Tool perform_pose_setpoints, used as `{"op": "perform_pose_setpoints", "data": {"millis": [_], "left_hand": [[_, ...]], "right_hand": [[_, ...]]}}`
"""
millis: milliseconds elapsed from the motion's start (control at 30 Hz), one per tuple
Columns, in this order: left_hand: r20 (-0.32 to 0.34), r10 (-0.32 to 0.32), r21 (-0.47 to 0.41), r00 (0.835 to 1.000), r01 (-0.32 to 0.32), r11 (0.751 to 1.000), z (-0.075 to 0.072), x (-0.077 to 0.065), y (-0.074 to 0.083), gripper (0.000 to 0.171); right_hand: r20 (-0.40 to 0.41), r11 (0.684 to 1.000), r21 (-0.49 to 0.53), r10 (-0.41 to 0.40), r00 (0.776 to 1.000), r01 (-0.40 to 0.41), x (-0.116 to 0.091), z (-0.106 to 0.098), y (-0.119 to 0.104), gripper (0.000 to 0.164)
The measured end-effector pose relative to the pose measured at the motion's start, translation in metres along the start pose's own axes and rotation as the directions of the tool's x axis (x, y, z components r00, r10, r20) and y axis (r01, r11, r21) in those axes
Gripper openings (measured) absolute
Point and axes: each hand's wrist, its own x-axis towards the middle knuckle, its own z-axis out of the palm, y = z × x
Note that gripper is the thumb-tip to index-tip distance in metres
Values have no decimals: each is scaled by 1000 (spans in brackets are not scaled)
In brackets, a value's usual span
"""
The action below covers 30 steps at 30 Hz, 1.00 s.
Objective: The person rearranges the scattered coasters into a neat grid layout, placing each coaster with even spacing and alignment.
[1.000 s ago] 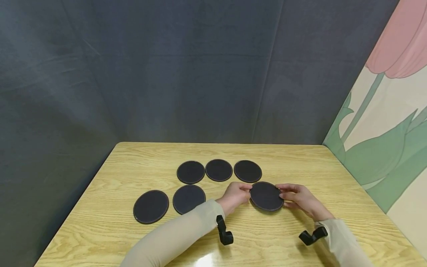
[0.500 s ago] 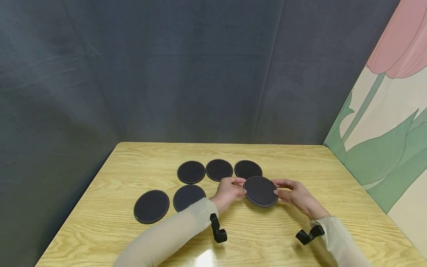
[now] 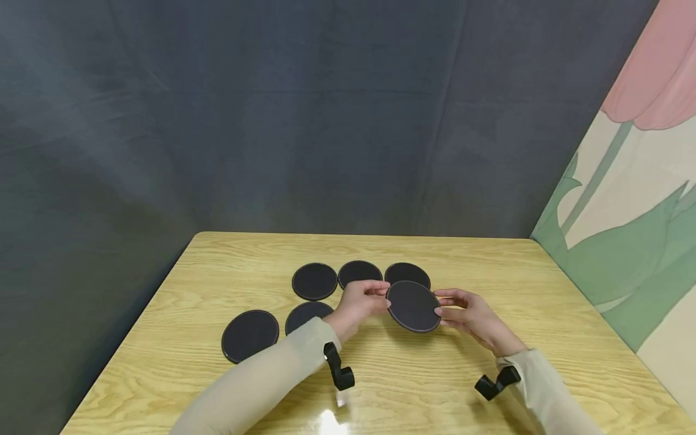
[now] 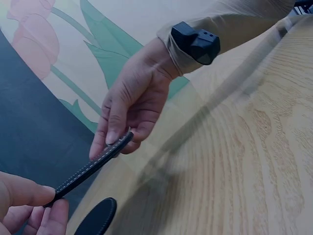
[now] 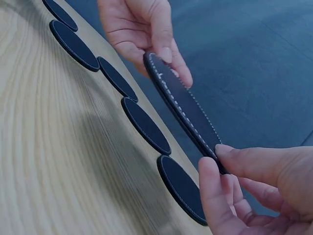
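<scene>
My left hand (image 3: 353, 308) and right hand (image 3: 475, 318) hold a round black coaster (image 3: 413, 307) between them, above the wooden table. Each pinches its rim between thumb and fingers, from opposite sides. White stitching runs round the edge of the held coaster (image 5: 183, 105) in the right wrist view. There the coaster is clearly off the table, seen nearly edge-on. Behind it in the head view, a back-row coaster (image 3: 408, 273) is partly covered. My left hand and forearm partly hide the middle coaster (image 3: 359, 269) of that row and a nearer one (image 3: 307, 314).
At the back left lies another coaster (image 3: 315, 281), and one more coaster (image 3: 247, 335) sits nearer on the left. The wooden table (image 3: 435, 386) ends at a dark curtain (image 3: 326, 121) behind. A wall painted with tulips (image 3: 614, 241) stands on the right.
Both hands have lifted the coaster and carried it left and slightly away from me, so it now overlaps the right coaster of the back row in the head view.
</scene>
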Motion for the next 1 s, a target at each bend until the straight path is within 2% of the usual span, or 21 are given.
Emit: {"op": "perform_pose_setpoints", "data": {"millis": [167, 467, 633, 1000], "left_hand": [[-3, 5, 16, 1000, -5, 1000, -8, -5, 7, 42], [-12, 38, 129, 999, -36, 991, -26, -16, 11, 36], [-9, 5, 135, 1000, -3, 991, -38, -20, 11, 35], [-29, 25, 146, 999, -20, 989, -60, -26, 13, 36]], "right_hand": [[12, 1000, 6, -4, 1000, 4, 2, 7, -4, 59], [26, 999, 23, -27, 999, 27, 9, 23, -13, 56], [53, 999, 23, -32, 998, 31, 14, 31, -15, 56], [147, 996, 73, -61, 987, 50, 23, 45, -14, 57]]}}
